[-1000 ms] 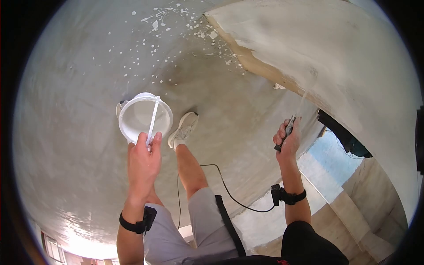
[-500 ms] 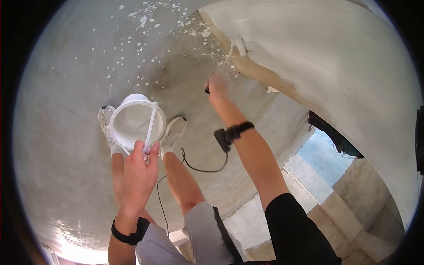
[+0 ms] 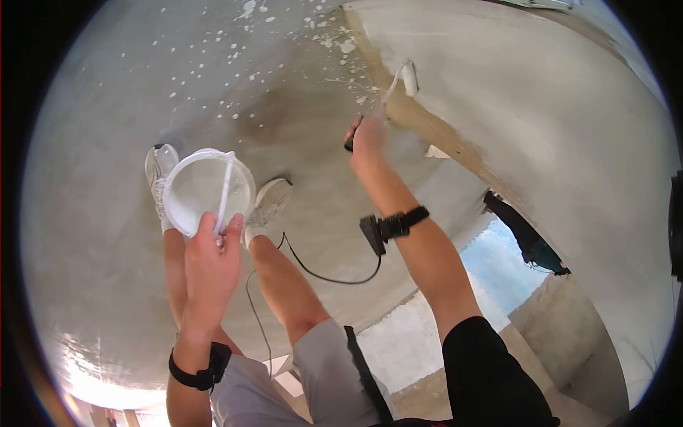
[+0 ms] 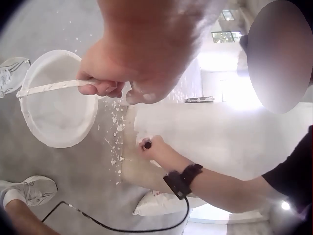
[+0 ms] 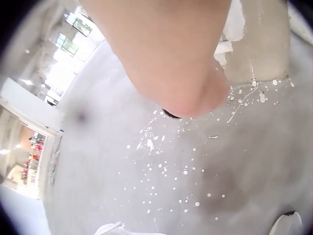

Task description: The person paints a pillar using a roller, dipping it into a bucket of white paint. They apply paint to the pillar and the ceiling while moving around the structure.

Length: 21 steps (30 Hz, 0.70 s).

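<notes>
My left hand (image 3: 213, 260) grips the white handle (image 3: 226, 192) of a white bucket (image 3: 188, 186), fingers curled around it. The bucket hangs between the feet, mouth toward the head camera, its inside white. In the left wrist view the same handle (image 4: 51, 88) runs from the bucket's rim to my fingers. My right hand (image 3: 370, 142), partly blurred, holds the dark grip of a paint roller. The white roller sleeve (image 3: 410, 78) lies against the lower part of the pale wall (image 3: 526, 107). In the right wrist view the right hand (image 5: 195, 98) hides the roller, except a dark grip end.
White paint spatters (image 3: 235, 78) dot the grey floor (image 3: 107, 213). A bare brownish strip (image 3: 427, 121) runs along the wall's foot. A black cable (image 3: 327, 277) hangs from the right wrist camera. Shoes (image 3: 267, 203) stand beside the bucket. A dark item (image 3: 523, 228) lies by the wall.
My right hand has swung from the right side leftward and forward, bringing the roller to another stretch of wall. The bucket stays in my left hand, now slightly farther left in view.
</notes>
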Available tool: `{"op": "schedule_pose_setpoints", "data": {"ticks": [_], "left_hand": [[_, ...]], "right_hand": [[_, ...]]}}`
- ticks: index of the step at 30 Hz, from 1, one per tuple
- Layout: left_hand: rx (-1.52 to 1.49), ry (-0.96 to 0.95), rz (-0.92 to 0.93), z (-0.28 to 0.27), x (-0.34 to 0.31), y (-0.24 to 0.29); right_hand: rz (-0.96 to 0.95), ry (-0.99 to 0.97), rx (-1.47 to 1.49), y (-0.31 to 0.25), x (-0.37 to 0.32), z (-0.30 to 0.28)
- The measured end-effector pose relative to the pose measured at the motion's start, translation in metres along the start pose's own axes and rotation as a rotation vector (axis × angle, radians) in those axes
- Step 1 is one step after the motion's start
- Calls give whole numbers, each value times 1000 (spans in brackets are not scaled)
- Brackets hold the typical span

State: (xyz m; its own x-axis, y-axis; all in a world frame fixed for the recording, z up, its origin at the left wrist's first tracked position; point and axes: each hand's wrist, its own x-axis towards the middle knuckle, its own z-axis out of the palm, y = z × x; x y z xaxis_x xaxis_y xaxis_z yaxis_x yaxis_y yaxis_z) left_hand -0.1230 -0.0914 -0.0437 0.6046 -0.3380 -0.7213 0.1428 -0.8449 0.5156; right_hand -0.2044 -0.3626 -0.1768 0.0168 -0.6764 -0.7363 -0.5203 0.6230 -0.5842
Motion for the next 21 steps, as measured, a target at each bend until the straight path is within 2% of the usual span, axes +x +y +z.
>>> {"op": "schedule_pose_setpoints", "data": {"ticks": [1, 3, 6, 10, 11, 13, 16, 21], "left_hand": [[-12, 1, 10, -2, 0, 3], [-64, -61, -120, -7, -1, 10], [-142, -86, -148, -14, -4, 21], [-186, -89, -94, -16, -3, 28], [-106, -60, -53, -17, -2, 28], [-36, -30, -2, -16, 5, 27], [-104, -48, -65, -21, 15, 24], [-120, -55, -107, -19, 25, 19]], "right_hand": [[-14, 4, -3, -11, -14, -9], [44, 45, 36, -29, -41, -27], [69, 90, 99, -49, -74, -57], [9, 112, 102, -64, -109, -84], [1, 102, 24, -58, -110, -88], [-19, 98, -56, -43, -101, -94], [-34, 74, -152, -11, -74, -92], [-1, 113, -126, 33, -3, -47]]}}
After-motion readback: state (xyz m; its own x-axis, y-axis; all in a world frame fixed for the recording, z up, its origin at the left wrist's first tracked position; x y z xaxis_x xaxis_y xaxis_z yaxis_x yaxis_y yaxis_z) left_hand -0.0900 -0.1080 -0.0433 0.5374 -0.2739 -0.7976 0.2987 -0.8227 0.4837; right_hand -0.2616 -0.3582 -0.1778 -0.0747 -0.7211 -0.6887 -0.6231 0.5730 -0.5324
